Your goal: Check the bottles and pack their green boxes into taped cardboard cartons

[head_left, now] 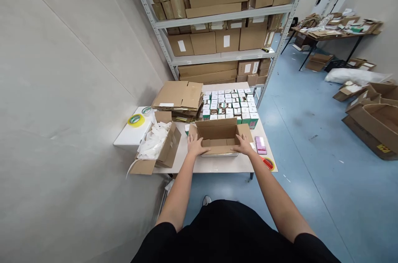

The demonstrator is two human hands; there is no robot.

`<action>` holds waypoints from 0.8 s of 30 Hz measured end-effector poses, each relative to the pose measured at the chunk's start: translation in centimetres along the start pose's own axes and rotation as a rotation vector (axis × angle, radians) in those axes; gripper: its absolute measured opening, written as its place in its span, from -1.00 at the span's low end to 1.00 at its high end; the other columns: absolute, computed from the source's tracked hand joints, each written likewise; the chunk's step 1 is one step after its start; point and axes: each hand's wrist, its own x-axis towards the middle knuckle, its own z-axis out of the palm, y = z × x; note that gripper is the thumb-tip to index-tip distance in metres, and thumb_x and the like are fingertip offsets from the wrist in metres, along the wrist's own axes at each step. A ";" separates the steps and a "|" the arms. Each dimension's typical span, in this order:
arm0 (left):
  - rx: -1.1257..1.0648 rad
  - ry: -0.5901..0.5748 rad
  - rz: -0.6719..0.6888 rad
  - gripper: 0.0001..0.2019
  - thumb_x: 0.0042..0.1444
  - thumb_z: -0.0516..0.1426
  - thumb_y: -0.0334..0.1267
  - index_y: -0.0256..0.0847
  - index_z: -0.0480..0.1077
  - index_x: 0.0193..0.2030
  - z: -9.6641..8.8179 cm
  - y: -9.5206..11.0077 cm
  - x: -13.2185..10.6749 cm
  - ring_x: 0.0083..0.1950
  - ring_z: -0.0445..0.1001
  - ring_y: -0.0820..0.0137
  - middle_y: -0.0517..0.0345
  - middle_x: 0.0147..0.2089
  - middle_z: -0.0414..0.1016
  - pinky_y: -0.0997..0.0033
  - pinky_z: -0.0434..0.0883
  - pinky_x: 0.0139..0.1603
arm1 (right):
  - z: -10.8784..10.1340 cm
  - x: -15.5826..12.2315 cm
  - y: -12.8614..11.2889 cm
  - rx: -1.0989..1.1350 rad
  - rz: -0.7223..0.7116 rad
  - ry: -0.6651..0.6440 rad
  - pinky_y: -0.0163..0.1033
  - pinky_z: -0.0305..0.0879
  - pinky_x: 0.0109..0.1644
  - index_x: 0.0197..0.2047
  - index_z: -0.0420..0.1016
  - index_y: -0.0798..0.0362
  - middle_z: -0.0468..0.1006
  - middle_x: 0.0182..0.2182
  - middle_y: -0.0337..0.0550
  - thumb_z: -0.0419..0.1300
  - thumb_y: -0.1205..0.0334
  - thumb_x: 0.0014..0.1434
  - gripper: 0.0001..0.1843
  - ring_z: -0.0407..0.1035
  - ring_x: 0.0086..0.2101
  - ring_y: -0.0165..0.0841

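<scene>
An open cardboard box (217, 143) stands on the table in front of me, its flaps folded outward and no contents visible inside. My left hand (195, 143) grips its left front corner, with the thumb along the front edge and the fingers over the left flap. At the right front corner, my right hand (243, 145) holds the box in a similar way. Just behind the box are rows of small white-and-green boxes (228, 104). To the left, a carton (168, 147) is full of white packing material (154, 140).
Flattened cartons (177, 95) are stacked at the table's back left. A purple-pink object (260, 145) and a tape roll with a red part (268, 164) lie at right. Yellow tape (136, 120) rests on a white surface. Shelving (224, 57) stands behind.
</scene>
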 end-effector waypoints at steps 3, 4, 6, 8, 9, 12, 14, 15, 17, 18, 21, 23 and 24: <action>0.018 -0.087 -0.148 0.07 -0.54 0.51 0.33 -0.11 0.50 0.20 0.3 -2.3 -1.9 0.60 -0.29 -0.37 -0.25 0.61 -0.10 -0.31 -0.09 0.52 | 0.8 -0.8 2.0 -0.028 0.026 -0.024 0.17 -0.42 0.53 0.37 0.37 -0.07 -0.17 0.56 0.09 0.63 -0.03 -0.34 0.17 -0.42 0.52 0.05; 0.062 -0.119 -0.153 0.05 -0.50 0.49 0.35 -0.10 0.50 0.20 0.6 -2.6 -2.4 0.61 -0.26 -0.35 -0.21 0.64 -0.21 -0.29 -0.06 0.52 | 1.1 -1.0 2.3 -0.117 0.018 -0.041 0.13 -0.40 0.54 0.44 0.26 -0.08 -0.24 0.57 0.09 0.61 -0.09 -0.32 0.26 -0.45 0.53 0.01; 0.206 -0.157 -0.142 -0.13 -0.35 0.47 0.33 -0.12 0.54 0.10 1.5 -2.4 -2.9 0.61 -0.25 -0.29 -0.10 0.67 -0.39 -0.22 -0.02 0.53 | 1.7 -1.2 2.4 -0.391 0.004 -0.092 0.07 -0.34 0.54 0.56 -0.02 -0.07 -0.37 0.57 0.10 0.58 -0.18 -0.26 0.43 -0.52 0.53 -0.05; 0.352 -0.152 -0.149 -0.36 -0.16 0.45 0.24 -0.16 0.58 -0.05 2.4 -1.7 -3.1 0.62 -0.22 -0.25 -0.02 0.67 -0.46 -0.17 0.03 0.52 | 2.0 -1.0 1.7 -0.653 0.031 -0.154 0.13 -0.28 0.52 0.60 -0.25 -0.04 -0.44 0.56 0.18 0.54 -0.25 -0.20 0.53 -0.54 0.52 0.01; 0.403 -0.134 -0.158 -0.47 -0.08 0.44 0.18 -0.17 0.58 -0.11 2.8 -1.3 -3.2 0.61 -0.19 -0.23 -0.01 0.67 -0.45 -0.16 0.05 0.51 | 2.0 -0.9 1.1 -0.741 0.045 -0.175 0.20 -0.26 0.51 0.61 -0.32 -0.03 -0.44 0.56 0.23 0.52 -0.27 -0.17 0.53 -0.51 0.52 0.08; 0.464 -0.041 -0.181 -0.66 0.10 0.37 0.06 -0.17 0.59 -0.16 3.7 -0.6 -3.8 0.60 -0.10 -0.20 0.00 0.67 -0.32 -0.21 0.06 0.50 | 1.9 -0.3 -1.1 -0.857 -0.040 -0.174 0.31 -0.22 0.48 0.61 -0.28 -0.06 -0.34 0.56 0.25 0.44 -0.26 -0.02 0.38 -0.43 0.51 0.22; 0.466 0.025 -0.194 -0.69 0.15 0.34 0.05 -0.15 0.60 -0.15 4.0 -0.7 -4.7 0.59 -0.08 -0.21 -0.01 0.65 -0.21 -0.25 0.03 0.51 | 2.1 -0.2 -2.9 -0.852 -0.181 -0.150 0.29 -0.19 0.49 0.60 -0.17 -0.08 -0.26 0.56 0.16 0.38 -0.21 0.10 0.20 -0.39 0.51 0.19; 0.462 0.051 -0.199 -0.69 0.16 0.33 0.05 -0.14 0.61 -0.15 4.0 -0.8 -5.4 0.59 -0.08 -0.21 0.00 0.65 -0.18 -0.26 0.01 0.51 | 2.4 -0.1 -3.9 -0.828 -0.250 -0.145 0.26 -0.14 0.49 0.59 -0.11 -0.10 -0.22 0.56 0.12 0.34 -0.18 0.15 0.12 -0.37 0.51 0.16; 0.456 0.083 -0.202 -0.69 0.17 0.33 0.05 -0.14 0.62 -0.13 3.8 -1.4 -6.8 0.59 -0.09 -0.22 -0.01 0.64 -0.15 -0.24 -0.02 0.53 | 3.5 0.0 -5.8 -0.751 -0.362 -0.149 0.18 0.00 0.47 0.57 -0.02 -0.12 -0.14 0.56 0.04 0.28 -0.09 0.22 -0.03 -0.28 0.51 0.07; 0.451 0.090 -0.206 -0.69 0.17 0.33 0.04 -0.15 0.63 -0.13 3.6 -1.7 -7.6 0.59 -0.09 -0.23 -0.02 0.64 -0.15 -0.23 -0.02 0.54 | 4.2 0.0 -6.8 -0.707 -0.412 -0.162 0.15 0.06 0.46 0.56 0.02 -0.13 -0.11 0.56 0.01 0.26 -0.06 0.25 -0.10 -0.23 0.51 0.02; 0.439 0.109 -0.249 -0.72 0.19 0.31 -0.01 -0.15 0.64 -0.11 2.5 -2.9 -9.9 0.59 -0.07 -0.23 -0.02 0.64 -0.13 -0.20 0.02 0.53 | 7.5 0.3 -9.6 -0.598 -0.548 -0.238 0.09 0.14 0.45 0.52 0.14 -0.13 0.00 0.53 -0.05 0.21 0.01 0.29 -0.22 -0.05 0.48 -0.06; 0.443 0.127 -0.290 -0.74 0.21 0.29 -0.02 -0.12 0.64 -0.09 1.7 -3.8 -11.5 0.58 -0.03 -0.21 -0.01 0.63 -0.08 -0.21 0.07 0.51 | 10.5 0.4 -11.2 -0.546 -0.622 -0.297 0.08 0.13 0.47 0.49 0.20 -0.11 0.07 0.51 -0.05 0.21 0.05 0.28 -0.26 0.03 0.45 -0.08; 0.449 0.141 -0.308 -0.74 0.22 0.29 -0.02 -0.12 0.65 -0.09 1.3 -4.2 -12.2 0.57 -0.01 -0.20 -0.01 0.62 -0.06 -0.21 0.09 0.50 | 12.1 0.4 -11.9 -0.525 -0.653 -0.325 0.08 0.11 0.48 0.48 0.23 -0.10 0.11 0.50 -0.04 0.21 0.08 0.28 -0.27 0.06 0.45 -0.09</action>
